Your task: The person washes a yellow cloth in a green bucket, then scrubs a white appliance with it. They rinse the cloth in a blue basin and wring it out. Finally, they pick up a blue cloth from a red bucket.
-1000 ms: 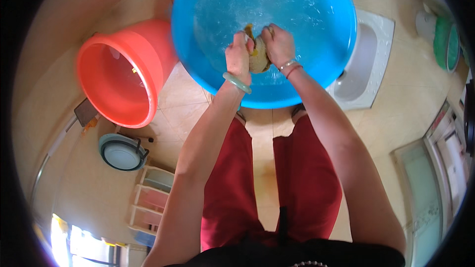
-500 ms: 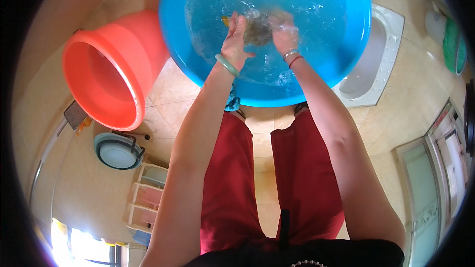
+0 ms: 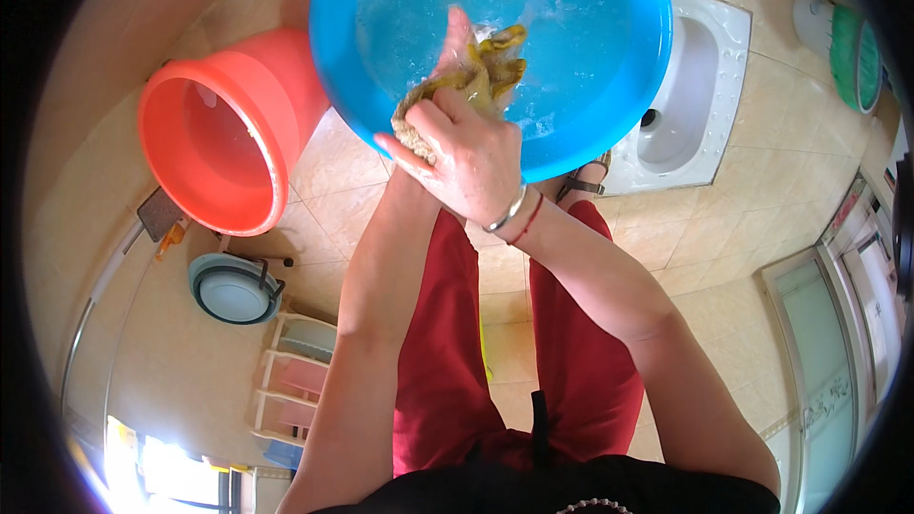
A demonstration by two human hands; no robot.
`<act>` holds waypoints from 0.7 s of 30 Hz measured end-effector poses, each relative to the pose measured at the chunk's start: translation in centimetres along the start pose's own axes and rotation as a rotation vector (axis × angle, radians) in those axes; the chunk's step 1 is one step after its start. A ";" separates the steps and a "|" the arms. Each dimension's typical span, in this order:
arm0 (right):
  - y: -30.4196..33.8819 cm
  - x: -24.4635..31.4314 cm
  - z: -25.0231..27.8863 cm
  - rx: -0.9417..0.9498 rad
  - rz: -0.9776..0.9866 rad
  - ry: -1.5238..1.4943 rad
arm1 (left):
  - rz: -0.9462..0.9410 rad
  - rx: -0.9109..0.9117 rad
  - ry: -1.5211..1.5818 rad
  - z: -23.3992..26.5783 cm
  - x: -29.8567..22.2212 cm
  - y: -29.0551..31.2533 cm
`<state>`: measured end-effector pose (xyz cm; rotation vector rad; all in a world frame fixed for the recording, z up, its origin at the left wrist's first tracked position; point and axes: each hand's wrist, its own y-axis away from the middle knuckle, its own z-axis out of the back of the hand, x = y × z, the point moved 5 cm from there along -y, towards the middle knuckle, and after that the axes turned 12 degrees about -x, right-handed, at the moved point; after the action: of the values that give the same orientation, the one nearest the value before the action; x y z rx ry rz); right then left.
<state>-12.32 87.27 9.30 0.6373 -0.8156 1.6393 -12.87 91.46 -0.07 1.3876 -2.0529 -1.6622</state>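
Note:
A wet, yellow-brown cloth with a rough beige patch is held over the near side of a large blue basin of sudsy water. My right hand lies across the cloth, its fingers bent and closed on it. Behind it, my left hand supports the cloth from beneath. One of its fingers sticks up past the cloth's edge; the cloth and my right hand cover most of the rest. Both hands look wet.
A tall coral-red bucket lies tipped on its side left of the basin. A white squat toilet is set in the floor to the right. Folded grey-blue basins and a shelf rack stand lower left; a green-lined bin is far right.
The cloth has come up out of the water, toward me. My right hand has crossed left over my left hand and grips the cloth. The view has shifted slightly.

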 end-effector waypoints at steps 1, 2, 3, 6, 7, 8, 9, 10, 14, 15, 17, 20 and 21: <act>-0.4 -0.3 -0.1 -0.060 0.000 -0.016 | -0.041 0.000 0.025 -0.4 -0.4 0.4; -0.8 -0.6 -0.1 -0.119 -0.001 -0.033 | -0.037 -0.076 0.079 -1.0 -0.5 0.5; -1.1 -0.9 -0.1 -0.178 0.000 -0.050 | -0.056 -0.119 0.126 -0.5 -0.3 0.1; -2.0 -2.7 -0.9 -0.172 -0.101 -0.186 | -0.055 -0.077 0.122 1.4 0.1 -1.6; -2.2 -3.1 -0.8 -0.178 -0.114 -0.254 | -0.041 -0.033 0.100 2.4 0.4 -2.4; -2.1 -3.8 -1.1 -0.103 -0.226 -0.224 | -0.171 0.089 0.139 3.9 0.7 -3.5; -1.9 -5.5 -1.9 -0.109 -0.241 -0.168 | -0.114 -0.125 0.095 4.4 0.9 -3.5; -1.4 -8.2 -3.2 -0.117 -0.255 -0.109 | -0.053 -0.337 0.050 4.4 1.0 -3.0; 1.2 -17.5 -5.9 0.270 -0.538 0.004 | -0.202 -0.593 -0.184 6.0 1.5 -3.2; 1.7 -19.5 -6.2 0.202 -0.596 0.044 | -0.200 -0.579 -0.155 6.6 2.4 -4.2; 3.9 -25.0 -7.1 0.057 -0.727 0.133 | -0.100 -0.411 -0.236 6.8 2.4 -5.2; 4.9 -25.1 -7.7 0.136 -0.638 0.145 | 0.057 -0.115 -0.237 8.1 1.2 -6.2; 5.3 -25.0 -8.1 0.209 -0.502 0.233 | 0.043 -0.158 -0.226 8.3 1.1 -6.3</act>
<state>-12.08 78.04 -15.84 0.7129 -0.2823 1.3095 -15.20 96.68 -8.83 1.1452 -1.9937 -1.9938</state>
